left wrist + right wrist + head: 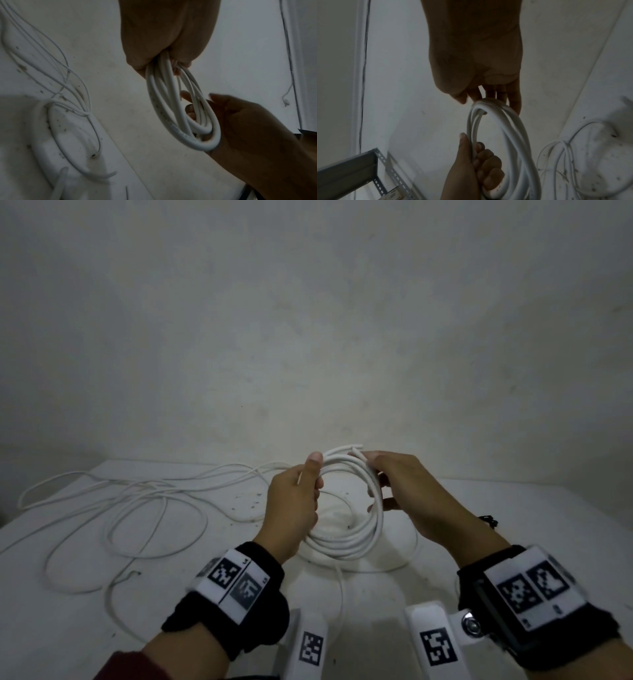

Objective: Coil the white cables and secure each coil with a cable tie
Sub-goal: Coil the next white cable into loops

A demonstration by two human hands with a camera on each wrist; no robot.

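A bare, dim utility or storage room, more workshop than home. A scuffed, unpainted-looking wall fills the far side with no decoration. The near white table is stained and speckled with dark marks. Loose white cables sprawl across its left part. In the right wrist view a grey slotted-angle metal shelf frame stands at lower left, the perforated kind used for storage racks.
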